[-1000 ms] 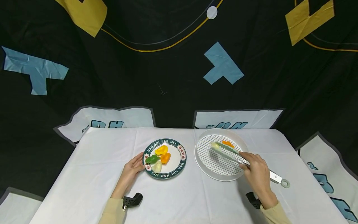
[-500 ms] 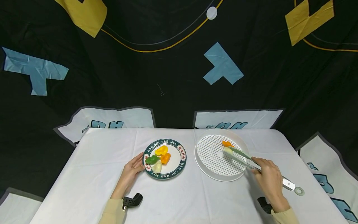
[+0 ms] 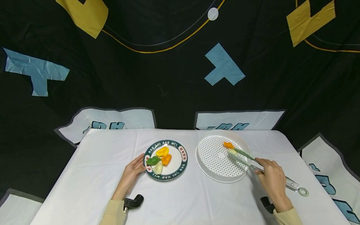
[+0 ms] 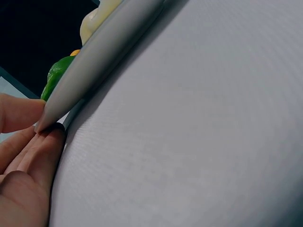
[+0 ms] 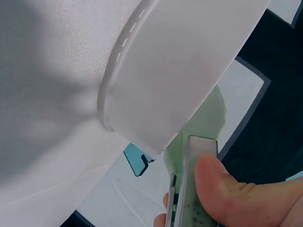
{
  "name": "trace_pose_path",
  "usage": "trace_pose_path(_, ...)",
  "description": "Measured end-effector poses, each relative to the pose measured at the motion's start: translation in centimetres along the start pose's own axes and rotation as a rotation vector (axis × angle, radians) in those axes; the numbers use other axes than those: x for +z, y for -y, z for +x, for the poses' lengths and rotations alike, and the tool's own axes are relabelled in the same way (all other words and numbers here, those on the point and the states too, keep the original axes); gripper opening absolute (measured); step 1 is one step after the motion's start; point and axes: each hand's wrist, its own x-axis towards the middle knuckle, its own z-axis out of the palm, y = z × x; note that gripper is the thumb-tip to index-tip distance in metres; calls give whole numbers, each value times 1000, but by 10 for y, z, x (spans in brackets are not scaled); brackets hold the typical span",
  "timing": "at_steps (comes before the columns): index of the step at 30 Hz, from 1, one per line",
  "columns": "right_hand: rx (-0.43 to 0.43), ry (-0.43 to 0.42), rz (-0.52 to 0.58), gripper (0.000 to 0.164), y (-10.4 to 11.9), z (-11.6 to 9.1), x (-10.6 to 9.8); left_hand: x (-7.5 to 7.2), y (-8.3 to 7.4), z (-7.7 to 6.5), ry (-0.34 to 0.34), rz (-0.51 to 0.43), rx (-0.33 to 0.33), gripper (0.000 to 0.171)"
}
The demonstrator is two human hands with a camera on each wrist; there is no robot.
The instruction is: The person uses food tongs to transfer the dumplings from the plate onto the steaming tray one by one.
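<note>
My left hand [image 3: 131, 171] holds the near left rim of a green-bordered plate [image 3: 183, 165], thumb above and fingers under it. On the plate lie a yellow pepper [image 3: 162, 151], an orange pepper [image 3: 167, 159], a green pepper [image 3: 153, 160] and a pale one [image 3: 158, 168]. My right hand [image 3: 271, 179] grips metal tongs with pale green tips [image 3: 242, 157], reaching over a round white tray [image 3: 245, 142] with a perforated insert. An orange piece [image 3: 228, 145] lies on the insert beside the upper tip. A pale yellowish patch shows at the lower tip; whether it is a separate piece I cannot tell.
A white cloth [image 3: 180, 200] covers the table. Behind it hangs a black curtain [image 3: 168, 87] with blue and yellow shapes. The tray's tall side wall [image 5: 180, 66] stands close to the tongs in the right wrist view.
My right hand has moved right and slightly toward me with the tongs, drawing their tips from the tray's middle to beside the orange piece. The left hand and plate stay put.
</note>
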Motion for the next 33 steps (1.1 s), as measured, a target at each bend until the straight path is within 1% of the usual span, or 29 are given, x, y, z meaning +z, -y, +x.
trace_pose_path(9, -2, 13, -4, 46, 2, 2, -1, 0, 1, 0, -8, 3, -7, 64)
trace_pose_path(16, -17, 27, 0, 45, 4, 2, -2, -1, 1, 0, 1, 14, 5, 64)
trace_pose_path(18, -9, 31, 4, 45, 5, 2, -3, -1, 1, 0, -1, 13, -3, 64)
trace_pose_path(23, 11, 45, 28, 48, 9, 3, -5, -1, -1, -1, 5, 8, -10, 65)
trace_pose_path(29, 18, 55, 69, 50, 16, 4, -7, 0, -2, -1, 17, -25, 4, 64)
trace_pose_path(33, 29, 77, 87, 51, 22, 5, -8, 0, -2, -1, 19, -37, 7, 64)
